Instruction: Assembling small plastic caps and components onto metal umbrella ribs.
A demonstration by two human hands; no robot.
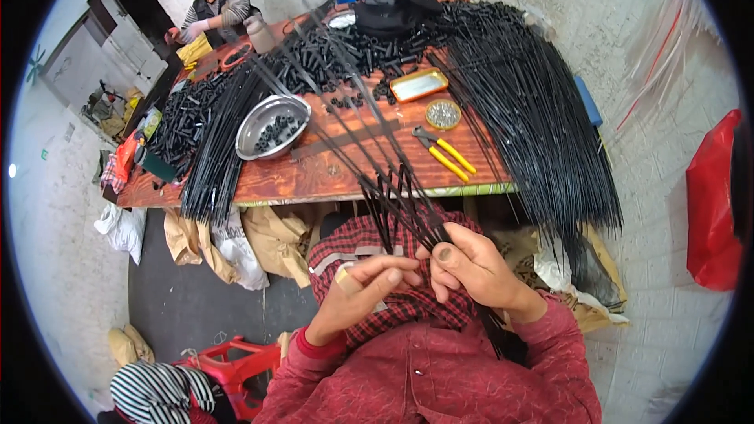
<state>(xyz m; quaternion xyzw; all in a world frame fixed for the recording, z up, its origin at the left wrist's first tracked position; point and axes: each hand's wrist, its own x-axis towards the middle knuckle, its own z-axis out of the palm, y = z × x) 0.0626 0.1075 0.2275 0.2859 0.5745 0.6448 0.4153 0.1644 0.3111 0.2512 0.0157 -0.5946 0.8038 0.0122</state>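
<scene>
My right hand (481,268) is closed around a bundle of thin black strips (408,224), its thumb pressed on top near where they cross. From there the strips fan out up and leftward over the table, and their lower ends hang beneath the hand against my red sleeve. Just left of it, my left hand (363,286), with a pale wrap on one finger, has its thumb and fingers drawn together beside the crossed strips. Whatever its fingertips pinch is hidden. A red checked cloth (369,322) covers my lap below both hands.
The wooden table (271,177) carries a metal bowl (245,148) of black parts, yellow-handled cutters (449,159), a round dish (429,121) of small metal pieces and an orange-rimmed tray (399,97). Long black rods (542,126) overhang at right. A co-worker (224,4) stands far left.
</scene>
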